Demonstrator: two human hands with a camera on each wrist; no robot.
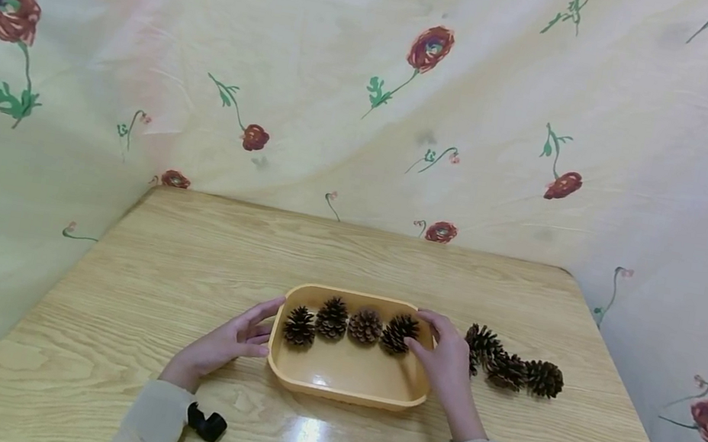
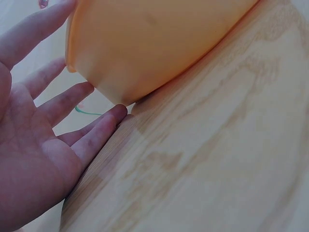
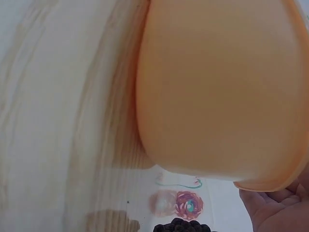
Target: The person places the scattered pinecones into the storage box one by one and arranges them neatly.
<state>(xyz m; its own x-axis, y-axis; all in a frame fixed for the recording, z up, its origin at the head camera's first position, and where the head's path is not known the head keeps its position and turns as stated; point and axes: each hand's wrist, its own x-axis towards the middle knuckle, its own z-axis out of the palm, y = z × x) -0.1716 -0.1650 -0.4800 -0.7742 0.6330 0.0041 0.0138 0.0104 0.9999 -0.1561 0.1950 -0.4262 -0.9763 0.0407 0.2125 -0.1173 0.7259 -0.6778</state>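
A yellow-orange plastic basin with rounded corners stands on the table, with pine cones in a row along its far side. My left hand is at the basin's left end, fingers spread and fairly straight against the outer wall; in the left wrist view, fingertips reach its lower edge. At the right end, my right hand grips the rim, thumb inside beside the rightmost pine cone. In the right wrist view, fingers lie under the rim, partly cut off by the frame.
Right of the basin, more pine cones lie together on the wooden table. A flowered cloth hangs behind and at both sides. Each sleeve has a black device at the wrist.
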